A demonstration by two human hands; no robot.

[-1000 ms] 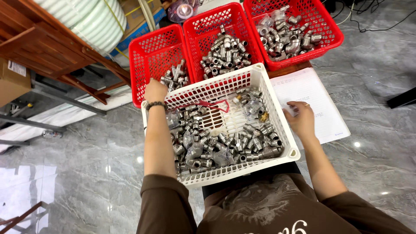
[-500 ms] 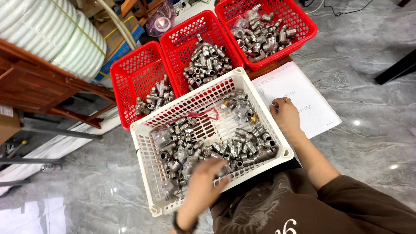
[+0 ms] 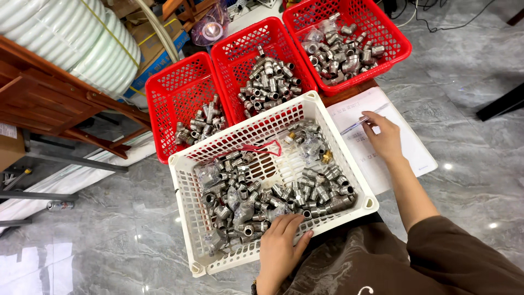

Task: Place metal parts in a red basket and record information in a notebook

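Grey metal pipe fittings (image 3: 273, 188) fill a white slotted plastic basket (image 3: 188, 218), the left hand (image 3: 281, 248) resting on them.
That hand lies flat at the basket's near rim, fingers spread loose, gripping nothing. Just right of the basket, the right hand (image 3: 385, 136) pinches a slim pen (image 3: 357, 123) over a white paper sheet (image 3: 404, 142); bare grey marble floor (image 3: 109, 257) opens left of the basket.

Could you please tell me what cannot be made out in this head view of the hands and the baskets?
- Left hand: its fingertips lie among the metal fittings in the white basket; whether they grip one cannot be told.
- Right hand: it holds a pen over the paper sheet; the writing is too small.
- Far red basket: its top is cut off by the frame edge.
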